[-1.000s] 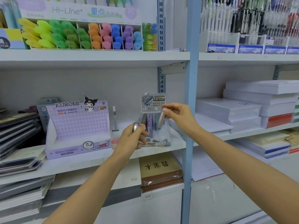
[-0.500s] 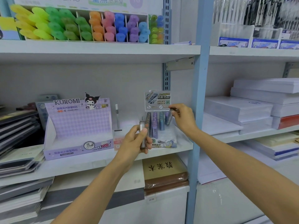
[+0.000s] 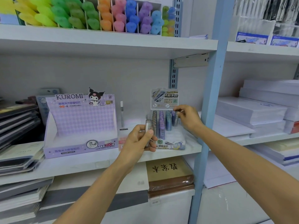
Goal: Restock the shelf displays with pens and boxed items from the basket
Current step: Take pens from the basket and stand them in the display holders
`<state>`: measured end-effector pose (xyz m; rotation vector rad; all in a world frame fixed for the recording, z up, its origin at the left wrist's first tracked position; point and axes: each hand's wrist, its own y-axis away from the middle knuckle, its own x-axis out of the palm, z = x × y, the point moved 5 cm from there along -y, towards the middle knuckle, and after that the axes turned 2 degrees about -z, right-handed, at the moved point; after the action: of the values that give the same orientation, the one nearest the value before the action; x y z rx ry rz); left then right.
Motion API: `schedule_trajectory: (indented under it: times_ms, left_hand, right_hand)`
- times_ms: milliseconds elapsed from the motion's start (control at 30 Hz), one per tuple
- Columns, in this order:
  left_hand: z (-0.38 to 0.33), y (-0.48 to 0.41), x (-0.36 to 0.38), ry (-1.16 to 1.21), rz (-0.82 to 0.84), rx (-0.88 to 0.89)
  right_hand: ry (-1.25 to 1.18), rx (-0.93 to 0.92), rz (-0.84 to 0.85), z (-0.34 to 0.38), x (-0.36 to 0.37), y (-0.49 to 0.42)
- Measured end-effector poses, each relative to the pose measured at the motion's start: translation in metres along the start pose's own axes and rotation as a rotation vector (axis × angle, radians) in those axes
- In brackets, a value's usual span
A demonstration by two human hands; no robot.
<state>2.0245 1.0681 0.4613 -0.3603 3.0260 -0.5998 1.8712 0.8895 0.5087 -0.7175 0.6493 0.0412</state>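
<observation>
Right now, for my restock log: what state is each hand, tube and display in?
left hand: grips grey tube, held upright.
right hand: pinches end tube, upright at lead tray's rightmost row.
lead tray: rows partly filled, tubes upright.
Kuromi box: upright, front open.

The cardboard Kuromi display box point(image 3: 84, 125) is lilac with a pale diamond check; the small plastic lead tubes point(image 3: 161, 120) look grey, purple and blue.

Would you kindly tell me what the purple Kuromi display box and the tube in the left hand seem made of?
Kuromi display box: printed cardboard, matte, judging by its folded side flaps and cut-out header. Tube: probably translucent grey plastic, glossy, since light glints along it; blur leaves this open.
</observation>
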Motion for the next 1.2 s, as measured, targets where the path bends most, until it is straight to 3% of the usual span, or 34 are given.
schedule_trajectory:
  times_ms: [200,433,567,633,733,833,933,1033,1100,1200]
  left_hand:
    - [0.000,0.000,0.000,0.033,0.002,-0.003]
    - [-0.003,0.003,0.000,0.040,-0.010,-0.024]
    - [-0.005,0.004,0.005,0.018,-0.006,-0.019]
    - [-0.007,0.005,0.010,0.014,0.001,-0.018]
    - [-0.009,0.007,0.019,0.023,0.028,-0.004]
    - [-0.011,0.009,0.024,-0.001,0.032,0.009]
    - [-0.012,0.010,0.021,-0.215,-0.043,0.070]
    - [-0.012,0.016,0.016,-0.664,-0.087,0.259]
    - [-0.011,0.021,0.019,-0.880,-0.030,0.387]
    - [0.001,0.026,0.027,-1.120,0.117,0.447]
  right_hand:
    - [-0.055,0.004,-0.055,-0.004,0.005,0.005]
    - [0.041,-0.018,0.006,0.002,0.002,0.014]
    - [-0.205,-0.152,-0.054,0.041,-0.020,0.035]
    - [-0.334,-0.187,0.057,0.060,-0.022,0.047]
    - [-0.482,-0.203,0.352,0.081,-0.013,0.066]
    - [-0.556,-0.213,0.438,0.085,-0.012,0.074]
    - [-0.609,-0.158,0.314,0.076,-0.024,0.066]
    - [-0.494,-0.051,0.012,0.051,-0.039,0.049]
    - [-0.338,-0.005,-0.112,0.036,-0.041,0.043]
    - [-0.179,0.021,-0.161,0.019,-0.033,0.040]
